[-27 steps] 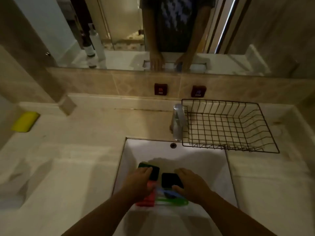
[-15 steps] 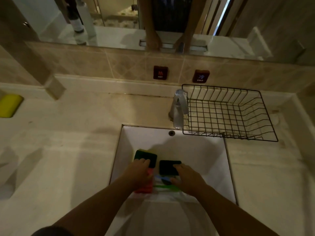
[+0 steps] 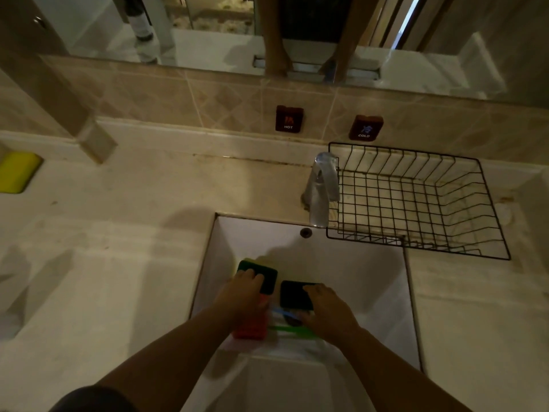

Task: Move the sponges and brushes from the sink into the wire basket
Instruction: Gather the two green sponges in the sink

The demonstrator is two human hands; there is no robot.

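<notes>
Sponges: two dark-topped sponges lie in the white sink (image 3: 371, 281), side by side; the left sponge (image 3: 261, 273) shows a green edge, the right sponge (image 3: 294, 294) sits just beside it.
Red item: a red sponge or block (image 3: 251, 330) lies under the left wrist, touching the sink floor; what exactly it is cannot be told.
Brush: a green-handled brush (image 3: 297, 331) with blue near its middle lies between the hands, partly hidden.
Left hand: the left hand (image 3: 243, 295) rests on the left sponge with fingers curled over its near edge; whether it has closed on it cannot be told.
Right hand: the right hand (image 3: 326, 313) has fingertips laid on the right sponge; a firm grip cannot be made out.
Wire basket: the black wire basket (image 3: 481, 209) stands on the counter to the right of the chrome faucet (image 3: 322, 188), nothing in it.
Counter: a yellow sponge (image 3: 16, 172) lies at the far left, well apart from the sink.
Wall: HOT (image 3: 288, 118) and COLD (image 3: 365, 127) plates are fixed on the tiles.
</notes>
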